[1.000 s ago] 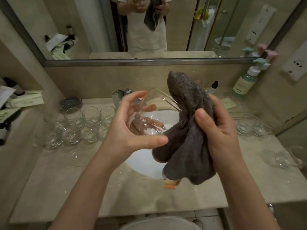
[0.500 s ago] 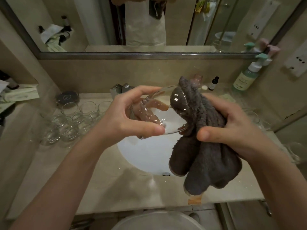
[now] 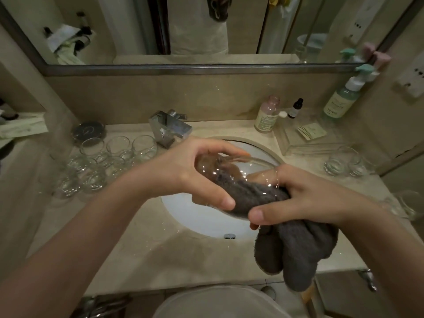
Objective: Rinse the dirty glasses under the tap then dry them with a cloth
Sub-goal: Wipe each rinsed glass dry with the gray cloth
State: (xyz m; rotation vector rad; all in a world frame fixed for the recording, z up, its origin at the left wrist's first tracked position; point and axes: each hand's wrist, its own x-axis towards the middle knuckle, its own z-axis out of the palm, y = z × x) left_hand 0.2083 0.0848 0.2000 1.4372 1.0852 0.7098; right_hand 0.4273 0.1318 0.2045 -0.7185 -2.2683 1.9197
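My left hand (image 3: pixel 183 173) grips a clear glass (image 3: pixel 243 167) lying on its side above the white sink (image 3: pixel 195 212). My right hand (image 3: pixel 305 196) holds a grey cloth (image 3: pixel 296 246) and has pushed one end of it into the mouth of the glass; my fingers are partly inside. The rest of the cloth hangs below my right hand over the counter's front edge. The chrome tap (image 3: pixel 169 128) stands behind the sink, and no water is seen running from it.
Several clear glasses (image 3: pixel 103 161) crowd the counter left of the sink. Two more glasses (image 3: pixel 344 161) stand at the right, another glass (image 3: pixel 406 203) nearer the right edge. Bottles (image 3: pixel 267 117), a pump dispenser (image 3: pixel 341 102) and a clear tray (image 3: pixel 307 138) line the back right.
The cloth went from outside the glass to deep inside it as my right hand pushed in. Both hands dropped lower over the sink, and the glass tipped onto its side.
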